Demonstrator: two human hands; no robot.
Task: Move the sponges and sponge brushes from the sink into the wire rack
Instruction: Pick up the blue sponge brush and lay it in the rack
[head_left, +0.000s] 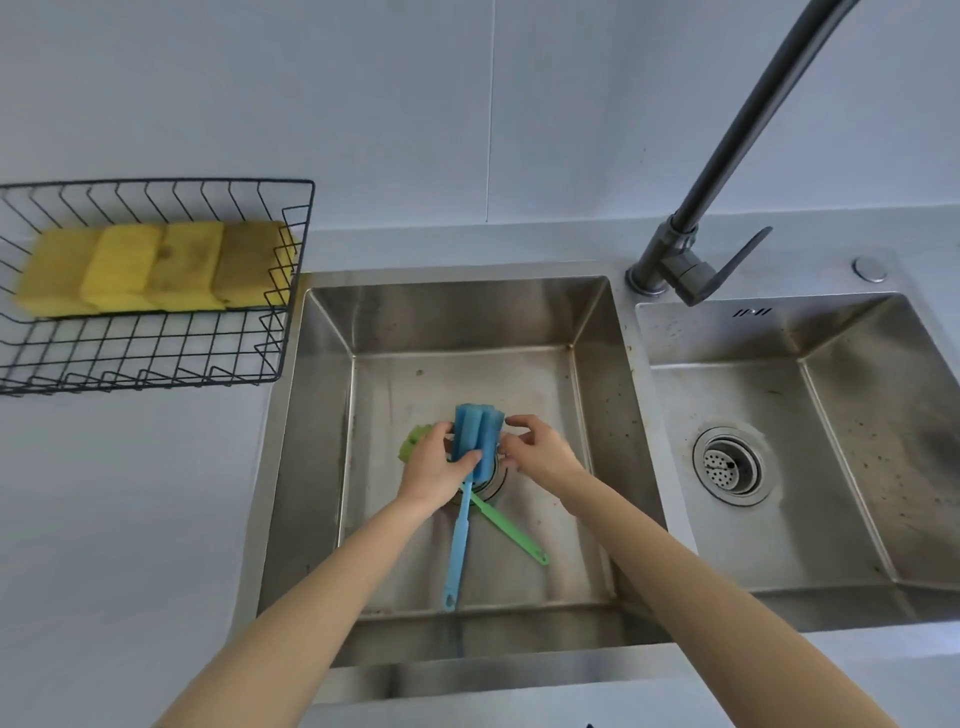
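Note:
A blue sponge brush (475, 431) stands over the drain of the left sink basin (457, 322), its long blue handle running toward me. My left hand (434, 467) is closed around the blue sponge head. My right hand (535, 449) hovers just to its right, fingers spread and touching or nearly touching the head. Under them lies a green sponge brush (506, 525); its green head peeks out left of my left hand. Several yellow sponges (156, 267) lie side by side in the black wire rack (291, 291) on the counter at the left.
A dark grey faucet (727, 156) rises between the basins and arches overhead to the upper right. The right basin (857, 467) has a round strainer (730, 465). Grey counter stretches left of the sink, below the rack.

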